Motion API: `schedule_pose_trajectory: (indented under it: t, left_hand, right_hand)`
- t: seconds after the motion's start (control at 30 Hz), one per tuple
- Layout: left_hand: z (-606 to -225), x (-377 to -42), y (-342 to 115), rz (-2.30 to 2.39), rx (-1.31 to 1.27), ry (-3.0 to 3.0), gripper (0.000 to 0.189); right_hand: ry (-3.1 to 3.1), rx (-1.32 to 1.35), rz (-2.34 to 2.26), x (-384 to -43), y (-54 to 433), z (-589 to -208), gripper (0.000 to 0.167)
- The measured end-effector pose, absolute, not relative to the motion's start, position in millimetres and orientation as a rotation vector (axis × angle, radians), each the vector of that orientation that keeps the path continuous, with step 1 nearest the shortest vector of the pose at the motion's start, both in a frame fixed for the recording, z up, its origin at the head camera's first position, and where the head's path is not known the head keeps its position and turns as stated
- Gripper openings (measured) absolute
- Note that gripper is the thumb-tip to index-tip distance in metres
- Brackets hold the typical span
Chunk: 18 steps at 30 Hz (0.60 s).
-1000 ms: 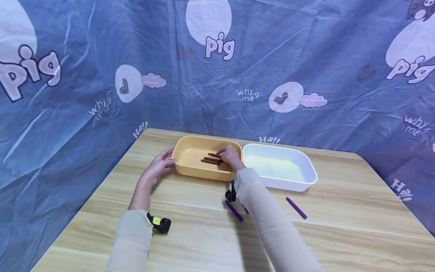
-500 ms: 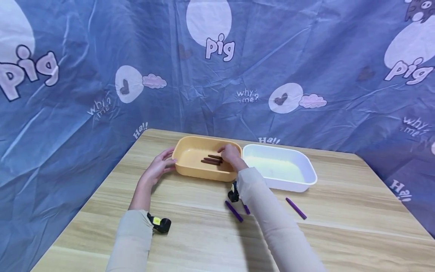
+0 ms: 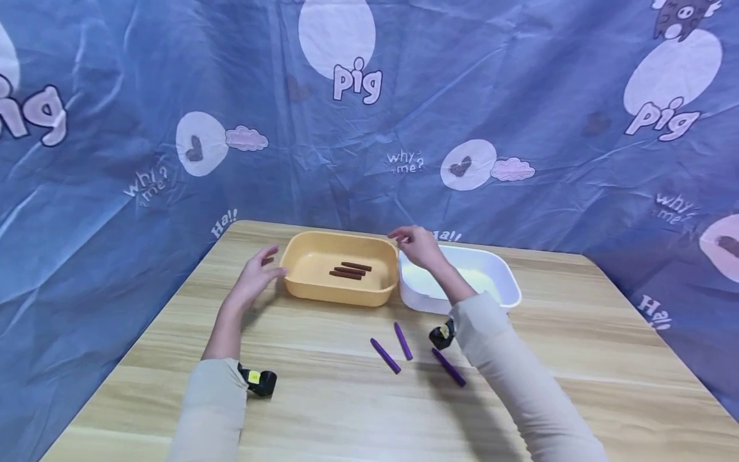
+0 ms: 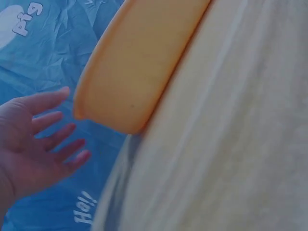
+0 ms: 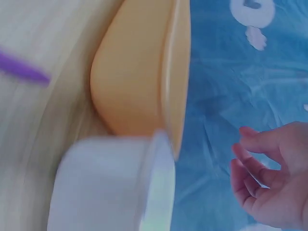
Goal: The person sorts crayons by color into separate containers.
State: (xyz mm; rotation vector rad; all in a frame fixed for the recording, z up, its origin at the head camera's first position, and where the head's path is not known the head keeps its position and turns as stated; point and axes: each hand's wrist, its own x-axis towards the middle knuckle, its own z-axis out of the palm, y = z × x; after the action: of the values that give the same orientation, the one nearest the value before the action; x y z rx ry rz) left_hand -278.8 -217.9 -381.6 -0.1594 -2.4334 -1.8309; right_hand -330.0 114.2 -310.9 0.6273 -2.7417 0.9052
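Observation:
Three brown crayon-like sticks (image 3: 349,273) lie side by side in the orange bin (image 3: 329,294). At the bin's left end is my left hand (image 3: 251,280), fingers spread and relaxed; the left wrist view shows the fingers (image 4: 52,101) just apart from the bin's wall. My right hand (image 3: 420,248) is raised above the white bin (image 3: 508,282), near where the two bins meet. Its fingers are loosely bent with nothing between them, as the right wrist view shows. Three purple crayon-like sticks, one of them (image 3: 385,356) leftmost, lie on the table in front of the bins.
The bins stand side by side near the back edge of the wooden table (image 3: 323,410). A blue printed cloth (image 3: 358,173) hangs behind the table and at both sides. Each wrist carries a small black camera, the left one (image 3: 261,382) close above the table.
My right hand has lifted out of the orange bin and moved right, leaving the brown sticks inside. My left hand has eased slightly off the bin. The head view has turned a little right.

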Motion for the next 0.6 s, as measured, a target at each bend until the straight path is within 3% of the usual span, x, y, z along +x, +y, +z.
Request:
schedule_pose_trajectory:
  t: [0.4,0.6]
  left_hand:
    - [-336.5,-251.7,-158.4,-1.676,-0.658,-2.236,0.05]
    - [-333.4,-233.4,-122.6,-1.578,-0.925,-2.243,0.041]
  right_hand:
    - [-2.751,0.497,0.955,-295.1,233.9,-311.3,0.025]
    - [-2.763,0.381,0.905,-282.0,285.3,-317.3,0.025]
